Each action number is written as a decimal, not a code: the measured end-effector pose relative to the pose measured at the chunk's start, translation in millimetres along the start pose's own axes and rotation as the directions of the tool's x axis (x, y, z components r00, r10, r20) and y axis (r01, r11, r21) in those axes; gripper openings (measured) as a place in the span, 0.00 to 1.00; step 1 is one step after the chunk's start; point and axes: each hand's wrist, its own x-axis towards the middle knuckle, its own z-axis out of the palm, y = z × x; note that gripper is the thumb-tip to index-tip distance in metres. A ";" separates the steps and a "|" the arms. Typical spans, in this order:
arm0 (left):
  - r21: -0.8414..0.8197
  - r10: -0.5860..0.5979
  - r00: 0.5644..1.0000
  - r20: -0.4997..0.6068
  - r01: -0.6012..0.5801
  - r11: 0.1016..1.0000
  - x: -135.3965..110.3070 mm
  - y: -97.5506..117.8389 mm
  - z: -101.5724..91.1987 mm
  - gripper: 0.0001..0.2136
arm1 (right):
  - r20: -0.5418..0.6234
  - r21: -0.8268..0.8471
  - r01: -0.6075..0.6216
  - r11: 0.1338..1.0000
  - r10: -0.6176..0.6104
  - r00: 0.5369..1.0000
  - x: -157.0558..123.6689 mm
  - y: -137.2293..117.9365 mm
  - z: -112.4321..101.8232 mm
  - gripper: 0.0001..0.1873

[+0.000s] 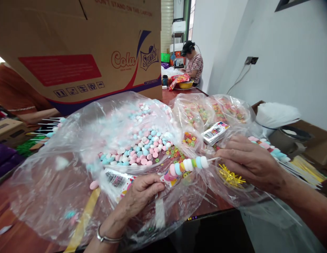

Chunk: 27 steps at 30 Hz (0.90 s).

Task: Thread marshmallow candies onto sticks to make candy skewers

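Observation:
A candy skewer (189,165) of pink, blue, white and fruit-coloured pieces lies level between my hands. My right hand (249,163) pinches its bare white stick at the right end. With finger and thumb, my left hand (144,191) grips a small printed wrapper (169,178), whose open end is around the skewer's left tip. Beyond them, pink, blue and white candies (142,149) fill a large clear plastic bag (60,168). Gummy rings (176,154) lie beside those candies. Under my right hand are yellow twist ties (231,176). A stack of printed wrappers (118,181) is beside my left hand.
A big carton (81,52) stands at the back left. More ring bags (218,109) and another wrapper stack (215,133) lie behind. Finished-looking skewers (270,147) and sticks (308,170) are at right. A person (193,65) sits at the far table end; another person's arm (42,114) shows left.

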 end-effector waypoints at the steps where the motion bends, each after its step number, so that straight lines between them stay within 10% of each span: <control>1: -0.022 -0.008 1.000 -0.003 0.008 1.000 -0.4 1.5 0.1 0.13 | 0.007 -0.012 0.014 1.000 -0.014 1.000 -0.3 -0.3 0.1 0.07; 13: -0.191 -0.217 0.966 0.141 0.242 0.951 -2.6 13.3 2.7 0.14 | 0.105 -0.137 0.222 0.965 -0.209 0.972 5.4 2.7 -13.6 0.10; 27: -0.011 -0.196 0.971 0.135 0.200 0.980 -1.3 9.9 -1.0 0.16 | 0.126 -0.178 0.268 0.947 -0.248 0.961 14.9 8.9 -17.1 0.07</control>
